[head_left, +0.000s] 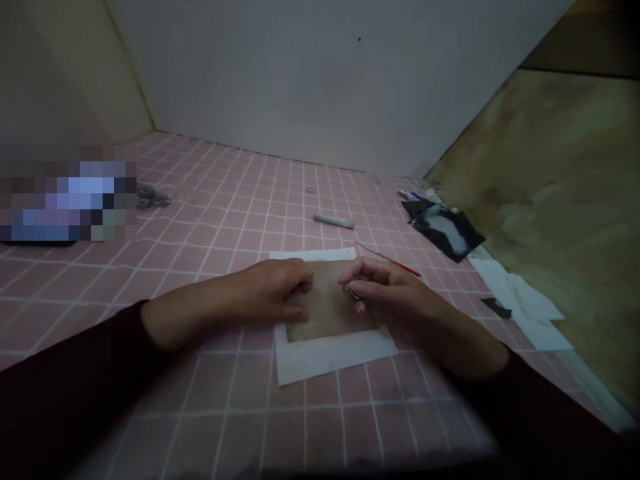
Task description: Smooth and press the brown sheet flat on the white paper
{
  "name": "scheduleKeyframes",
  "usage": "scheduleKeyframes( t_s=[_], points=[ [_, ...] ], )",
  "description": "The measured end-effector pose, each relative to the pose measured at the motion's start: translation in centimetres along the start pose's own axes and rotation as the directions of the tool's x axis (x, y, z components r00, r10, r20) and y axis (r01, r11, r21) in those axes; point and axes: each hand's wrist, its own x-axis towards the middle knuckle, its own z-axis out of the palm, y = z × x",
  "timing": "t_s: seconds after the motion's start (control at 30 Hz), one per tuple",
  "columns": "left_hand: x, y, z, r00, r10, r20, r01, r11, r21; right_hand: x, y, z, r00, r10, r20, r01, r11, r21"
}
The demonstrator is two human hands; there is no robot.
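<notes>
A white sheet of paper (325, 360) lies on the pink tiled surface (225, 220), with a brownish rectangular piece (327, 310) on top of it. My left hand (270, 290) rests on the left edge of the brown piece, fingers curled down against it. My right hand (390, 290) sits at the piece's right edge and pinches a small dark tool (353, 292) between thumb and fingers, its tip touching the brown piece. Both forearms wear dark sleeves.
A grey stick (334, 221) lies beyond the paper. A thin red-ended rod (400, 265) lies right of it. Black and white scraps (445, 227), pens (411, 195) and white papers (520, 300) lie at the right. Small dark round parts (150, 197) sit far left. A wall stands behind.
</notes>
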Motion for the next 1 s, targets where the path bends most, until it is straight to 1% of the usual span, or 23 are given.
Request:
scheduleKeyframes(
  t_s=[0.13,0.3,0.5,0.77,0.87,1.0],
  points=[
    [-0.04,0.09,-0.12,1.0,-0.022,0.014,0.022,1.0,0.006,0.05,0.43,-0.26,0.998,0.046,0.043,-0.05,0.993,0.105],
    [-0.03,0.15,-0.08,0.999,-0.038,0.014,0.038,0.999,0.001,0.02,0.62,-0.19,0.998,0.044,0.052,-0.053,0.981,0.187],
    [-0.09,0.25,-0.03,0.998,-0.056,0.012,0.056,0.998,0.001,0.03,0.54,-0.17,1.0,0.023,0.002,-0.023,0.972,0.233],
    [0.03,-0.12,0.25,0.998,-0.054,-0.009,0.054,0.999,0.0,0.42,0.66,-0.41,0.995,0.076,-0.064,-0.05,0.938,0.344],
    [0.02,-0.14,0.27,0.998,-0.06,0.005,0.06,0.998,-0.004,0.44,0.65,-0.4,0.992,0.097,-0.076,-0.062,0.925,0.375],
    [-0.04,0.09,0.05,0.996,-0.083,0.025,0.083,0.996,-0.006,0.51,0.81,-0.49,0.993,0.066,-0.097,-0.024,0.923,0.384]
  ],
)
